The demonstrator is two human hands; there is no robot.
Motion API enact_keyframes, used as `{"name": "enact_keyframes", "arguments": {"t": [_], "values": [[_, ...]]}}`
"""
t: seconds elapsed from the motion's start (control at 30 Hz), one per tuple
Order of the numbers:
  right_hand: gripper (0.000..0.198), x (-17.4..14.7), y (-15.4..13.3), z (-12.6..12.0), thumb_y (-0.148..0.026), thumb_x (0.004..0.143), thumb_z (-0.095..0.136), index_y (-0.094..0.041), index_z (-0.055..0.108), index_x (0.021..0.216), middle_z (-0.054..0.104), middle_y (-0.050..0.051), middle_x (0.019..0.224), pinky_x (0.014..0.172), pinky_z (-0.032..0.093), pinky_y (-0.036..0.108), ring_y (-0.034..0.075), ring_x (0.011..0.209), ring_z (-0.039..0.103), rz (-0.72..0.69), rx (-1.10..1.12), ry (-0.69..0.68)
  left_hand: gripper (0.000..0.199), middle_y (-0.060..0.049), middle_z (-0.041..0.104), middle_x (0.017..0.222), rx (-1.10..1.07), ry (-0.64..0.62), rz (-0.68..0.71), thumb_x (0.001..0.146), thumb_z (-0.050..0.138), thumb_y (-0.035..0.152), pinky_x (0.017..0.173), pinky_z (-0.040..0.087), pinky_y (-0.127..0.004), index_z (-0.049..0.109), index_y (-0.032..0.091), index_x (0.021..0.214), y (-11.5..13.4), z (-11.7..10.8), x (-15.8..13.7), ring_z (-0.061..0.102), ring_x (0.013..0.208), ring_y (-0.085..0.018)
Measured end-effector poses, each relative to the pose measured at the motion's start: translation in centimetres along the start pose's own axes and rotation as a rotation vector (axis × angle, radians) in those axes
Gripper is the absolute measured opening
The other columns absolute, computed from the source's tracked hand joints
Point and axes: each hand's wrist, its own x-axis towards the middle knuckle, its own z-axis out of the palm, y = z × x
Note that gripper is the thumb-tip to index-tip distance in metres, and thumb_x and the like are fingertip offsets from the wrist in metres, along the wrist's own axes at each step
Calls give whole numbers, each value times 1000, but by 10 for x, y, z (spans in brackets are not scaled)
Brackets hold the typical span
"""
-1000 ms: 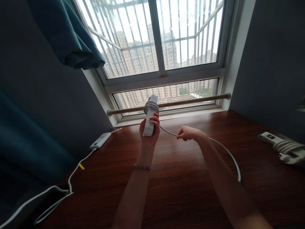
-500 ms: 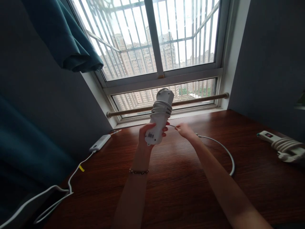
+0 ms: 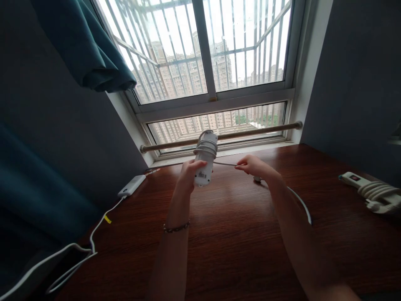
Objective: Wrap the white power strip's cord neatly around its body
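My left hand [image 3: 189,173] is closed around the lower end of a white power strip [image 3: 203,177], its barcode side towards me. Several loops of the strip's own cord [image 3: 206,146] go around its upper part. From there a straight stretch of cord runs across to my right hand [image 3: 253,165], whose fingers pinch it. Beyond my right wrist the loose end curves over the table, and a white piece like a plug [image 3: 257,179] lies beneath the hand. My right forearm hides part of this cord.
A second power strip [image 3: 352,179] with its cord wound around it lies at the right on the wooden table [image 3: 232,242]. At the left are a white adapter-like box [image 3: 133,185] and its cable [image 3: 98,228]. Behind stand a rail [image 3: 257,133] and a barred window; a blue curtain [image 3: 94,62] hangs left.
The power strip has come down slightly and tilted so it looks shorter. My right hand has moved right, drawing out a longer straight stretch of cord between the hands.
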Motion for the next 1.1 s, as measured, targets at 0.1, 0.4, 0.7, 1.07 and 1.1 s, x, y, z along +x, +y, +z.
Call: {"name": "enact_keyframes", "arguments": {"t": [0.1,0.4,0.7,1.07,1.1], "values": [[18,-17,-28,-5,-30,75,61,-16,72,76,61,4,61,55,30,24,13,58,50,-246,-151,77,20,-4,60,52,293,89,20,56,64,24,41,36,-25,60,11,70,-11,-8,13,53,43,-16],[9,-17,-57,18,-22,71,62,-18,70,69,62,4,60,54,26,25,14,58,52,-482,-336,29,34,-1,65,75,832,-392,131,50,68,22,57,40,-24,66,18,84,-25,-8,8,56,67,-19],[36,-8,-46,26,-39,59,75,-13,55,75,49,-5,61,47,31,18,6,54,43,-543,385,-497,41,3,63,68,950,-926,53,55,69,24,54,39,-20,70,18,95,3,-23,-13,53,58,-13],[29,-15,-55,31,-40,68,67,-13,55,70,49,-3,59,47,33,19,8,54,43,-475,787,-478,32,1,53,57,557,-1118,77,48,76,30,47,37,-19,68,8,71,1,-28,0,48,53,-11],[28,-19,-56,32,-41,72,62,-14,56,71,52,-1,63,50,36,20,10,60,47,-463,803,-411,34,0,55,57,491,-1067,73,46,77,29,48,38,-20,68,8,71,0,-27,0,50,54,-13]]}}
